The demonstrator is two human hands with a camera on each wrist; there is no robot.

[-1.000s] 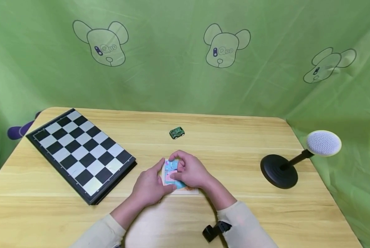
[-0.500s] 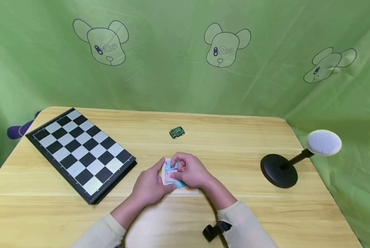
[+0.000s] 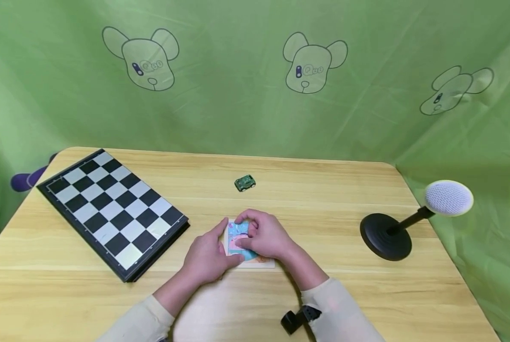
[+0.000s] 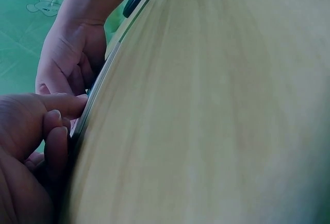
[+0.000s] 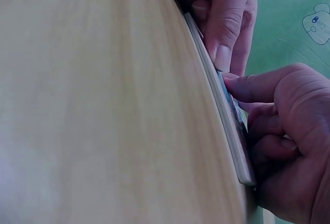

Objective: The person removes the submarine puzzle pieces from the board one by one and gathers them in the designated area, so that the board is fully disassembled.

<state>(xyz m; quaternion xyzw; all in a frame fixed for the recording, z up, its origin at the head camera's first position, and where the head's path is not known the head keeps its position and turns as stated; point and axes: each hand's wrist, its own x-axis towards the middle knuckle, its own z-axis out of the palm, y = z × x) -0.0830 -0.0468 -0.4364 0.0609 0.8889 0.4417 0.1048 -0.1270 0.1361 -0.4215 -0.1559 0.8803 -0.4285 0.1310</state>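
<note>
A small flat jigsaw puzzle point(image 3: 255, 264) with a pale border and a blue and pink picture lies on the table between my hands. My left hand point(image 3: 205, 256) holds its near left corner, the thumb on the picture's lower part and the index finger along the left edge. My right hand point(image 3: 267, 233) bends over the right side, thumb on the pink part and index finger at the far edge, pinching a blue and pink piece point(image 3: 239, 229). That hand covers much of the picture. In the right wrist view both thumbs touch the thin board point(image 5: 221, 105).
A folded chessboard point(image 3: 113, 204) lies at the left. Beyond the hands is a small green toy car point(image 3: 245, 183). A round white-headed object on a black stand point(image 3: 385, 236) stands at the right. A green curtain point(image 3: 237, 109) hangs behind the wooden table point(image 3: 323, 190).
My right index finger has drawn slightly inward from the puzzle's far left part. Both hands otherwise stay in place on the puzzle; the whole view shifts a little.
</note>
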